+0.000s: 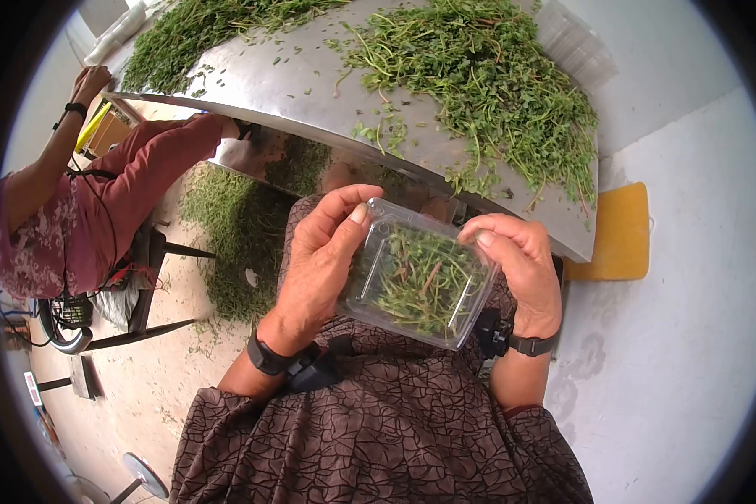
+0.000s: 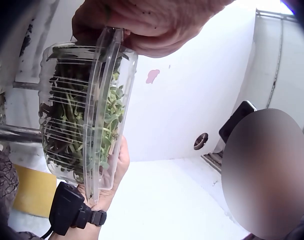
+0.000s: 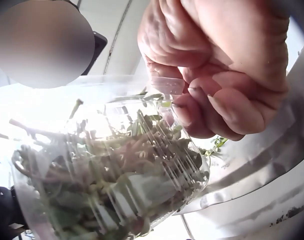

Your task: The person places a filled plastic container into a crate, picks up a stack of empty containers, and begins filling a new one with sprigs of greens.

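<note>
A clear plastic clamshell box [image 1: 433, 273] filled with green leafy sprigs is held over the lap, its lid lying over the greens. My left hand [image 1: 323, 252] grips its left edge, thumb on top. At the far right corner my right hand [image 1: 519, 267] pinches the rim between thumb and curled fingers. Seen from the side in the left wrist view, the lid and base rims [image 2: 94, 125] run close together. Through the ribbed wall in the right wrist view, stems and leaves [image 3: 137, 165] show packed inside.
A metal table [image 1: 311, 101] stands ahead, bearing a big heap of greens [image 1: 496, 84] and another heap [image 1: 185, 42] at far left. More greens [image 1: 235, 244] lie below. Another person [image 1: 84, 202] sits at left. Stacked clear boxes [image 1: 575, 46] and a yellow board [image 1: 617, 231] are at right.
</note>
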Demonstrator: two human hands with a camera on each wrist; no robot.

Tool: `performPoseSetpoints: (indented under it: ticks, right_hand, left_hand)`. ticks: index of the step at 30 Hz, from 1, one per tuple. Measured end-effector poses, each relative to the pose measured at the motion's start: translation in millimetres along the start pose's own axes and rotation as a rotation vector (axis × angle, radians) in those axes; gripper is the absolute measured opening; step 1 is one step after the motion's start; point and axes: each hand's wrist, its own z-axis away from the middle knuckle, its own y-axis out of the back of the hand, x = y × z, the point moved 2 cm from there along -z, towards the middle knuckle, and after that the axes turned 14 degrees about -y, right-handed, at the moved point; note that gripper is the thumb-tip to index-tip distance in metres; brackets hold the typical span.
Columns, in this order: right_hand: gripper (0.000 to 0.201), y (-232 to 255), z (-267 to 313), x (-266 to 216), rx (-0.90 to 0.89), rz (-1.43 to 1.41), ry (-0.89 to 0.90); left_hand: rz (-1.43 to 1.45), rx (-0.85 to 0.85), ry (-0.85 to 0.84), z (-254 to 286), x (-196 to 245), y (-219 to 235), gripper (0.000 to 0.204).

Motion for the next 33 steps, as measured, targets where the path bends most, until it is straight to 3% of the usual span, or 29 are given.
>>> performPoseSetpoints:
  ticks: [11,22,33]
  right_hand:
    - [0.015,-1.3,0.5,0.7,0.023,0.026,0.051]
    - [0.012,-3.5,0.5,6.3,0.075,-0.115,0.075]
    - [0.008,-8.4,3.2,6.9,0.078,-0.166,0.073]
  left_hand:
    - [-0.157,-0.003,-0.070,-2.3,2.5,0.1,0.024]
    - [-0.215,0.011,0.058,-3.9,0.8,3.7,0.025]
    - [-0.243,-0.001,0.030,-4.6,-2.3,6.0,0.018]
